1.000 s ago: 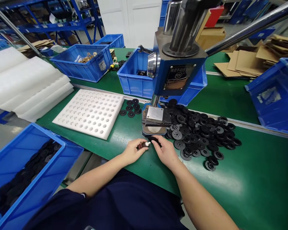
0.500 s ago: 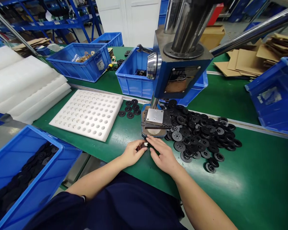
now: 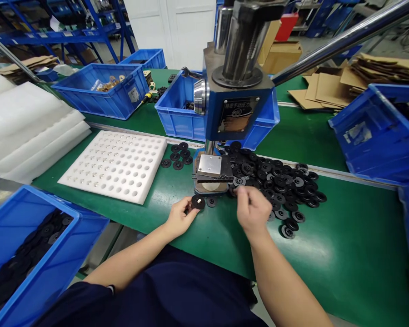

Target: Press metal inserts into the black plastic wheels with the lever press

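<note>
My left hand (image 3: 180,219) pinches a black disc (image 3: 195,203) at its edge, tilted so that its face shows a small white piece at the centre. Just right of that disc, a smaller black disc (image 3: 211,202) lies on the green table in front of the press base (image 3: 204,187). My right hand (image 3: 254,210) is at the near left edge of a pile of black discs (image 3: 276,181). Its fingers are curled closed and slightly blurred; whatever they may hold is hidden.
The blue hand press (image 3: 238,111) stands in the middle, its lever reaching up right. A white foam tray (image 3: 136,193) with small shiny parts in some holes lies left, beside several black discs (image 3: 177,165). Blue bins (image 3: 116,93) line the back; another bin (image 3: 77,222) is at lower left.
My right hand has left the disc in my left hand and moved right to the pile, its fingers now curled. The held disc has turned to show its face. The camera view has shifted slightly.
</note>
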